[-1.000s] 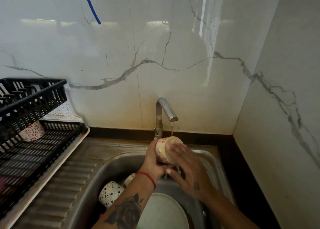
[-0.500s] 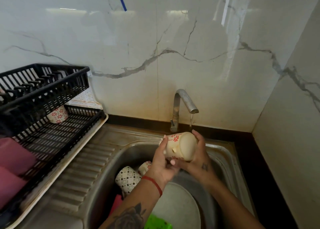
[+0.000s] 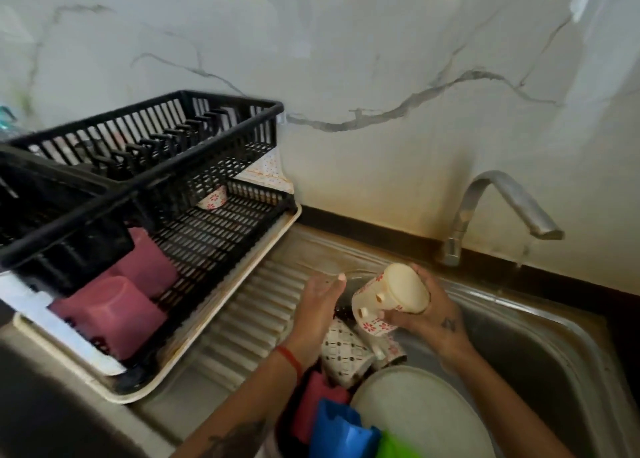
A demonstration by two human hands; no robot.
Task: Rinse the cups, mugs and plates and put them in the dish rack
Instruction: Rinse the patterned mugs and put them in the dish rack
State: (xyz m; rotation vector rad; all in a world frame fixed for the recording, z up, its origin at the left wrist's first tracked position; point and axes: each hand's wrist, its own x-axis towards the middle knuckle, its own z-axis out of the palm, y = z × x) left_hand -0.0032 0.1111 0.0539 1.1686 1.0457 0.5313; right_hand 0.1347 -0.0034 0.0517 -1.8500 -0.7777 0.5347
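1. While the right hand holds the cream mug over the left part of the sink, its fingers curl around the mug's rim end and pinch it from below.
2. That mug lies tilted on its side, its flat base facing up toward the camera; red flowers mark its wall and two stubs of a handle point left.
3. Just to the left, the left hand is apart from the mug, fingers relaxed and loosely spread, grasping nothing; a red band circles its wrist.
4. Below the hands, inside the sink, a patterned white mug lies on its side, touching another flowered mug.
5. Nearer the camera, a pale round plate lies in the sink, with a pink cup, a blue cup and something green at its left edge.
6. Behind the sink, the tap stands with its spout pointing right, well away from the held mug.
7. On the drainboard to the left sits the black dish rack on a cream tray.
8. Its lower level holds two pink cups upside down and, far back, one flowered cup.
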